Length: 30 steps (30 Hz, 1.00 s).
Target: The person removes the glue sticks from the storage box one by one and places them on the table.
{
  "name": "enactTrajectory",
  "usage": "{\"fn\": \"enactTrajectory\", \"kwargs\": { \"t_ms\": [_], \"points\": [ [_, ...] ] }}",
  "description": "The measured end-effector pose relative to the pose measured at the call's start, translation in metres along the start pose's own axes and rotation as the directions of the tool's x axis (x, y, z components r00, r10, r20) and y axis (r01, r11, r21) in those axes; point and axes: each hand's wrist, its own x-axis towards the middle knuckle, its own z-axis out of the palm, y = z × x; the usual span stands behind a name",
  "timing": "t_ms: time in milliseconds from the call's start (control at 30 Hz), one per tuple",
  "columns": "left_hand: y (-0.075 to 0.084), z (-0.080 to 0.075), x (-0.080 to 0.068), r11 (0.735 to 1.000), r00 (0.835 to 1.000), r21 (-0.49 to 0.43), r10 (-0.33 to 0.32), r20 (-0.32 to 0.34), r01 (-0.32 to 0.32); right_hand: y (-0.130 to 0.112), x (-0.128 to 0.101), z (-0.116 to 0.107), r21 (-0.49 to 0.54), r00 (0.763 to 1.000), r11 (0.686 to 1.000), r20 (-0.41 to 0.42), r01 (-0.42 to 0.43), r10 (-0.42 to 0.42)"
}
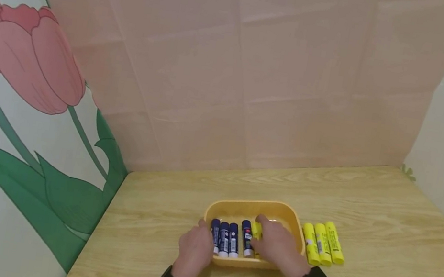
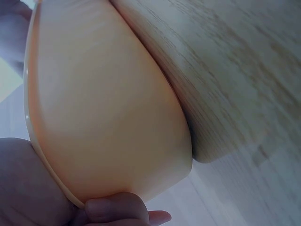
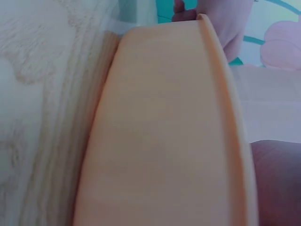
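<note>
An orange plastic basket (image 1: 243, 262) stands on the table. My left hand (image 1: 195, 246) grips its left end; in the left wrist view the fingers (image 2: 117, 207) bend over the rim against the outer wall. Several navy glue sticks (image 1: 225, 237) with white ends lie side by side in the basket's left and middle. My right hand (image 1: 277, 245) reaches inside and pinches a yellow glue stick (image 1: 257, 231) between thumb and fingers, beside the rightmost navy one. The hand hides much of that yellow stick. In the right wrist view, the basket wall blocks sight of the fingertips.
Three yellow glue sticks (image 1: 322, 242) lie in a row on the table, just right of the basket. The wood-grain table (image 1: 394, 262) meets a pinkish sheet (image 1: 247, 89) at the back. Flower-printed panels (image 1: 11, 202) stand at both sides.
</note>
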Motion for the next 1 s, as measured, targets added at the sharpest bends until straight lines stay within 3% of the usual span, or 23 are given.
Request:
{"fn": "enactTrajectory", "kwargs": {
  "t_ms": [567, 1000],
  "points": [
    [-0.001, -0.003, -0.004, 1.0, 0.999, -0.012, 0.015, -0.028, -0.015, -0.004, -0.023, -0.046, 0.056, 0.999, 0.998, -0.049, 0.004, -0.002],
    [0.002, 0.0, -0.002, 1.0, 1.0, -0.009, 0.003, -0.015, -0.003, 0.037, -0.033, -0.105, 0.119, 0.997, 0.991, -0.06, 0.055, -0.048]
  ]
}}
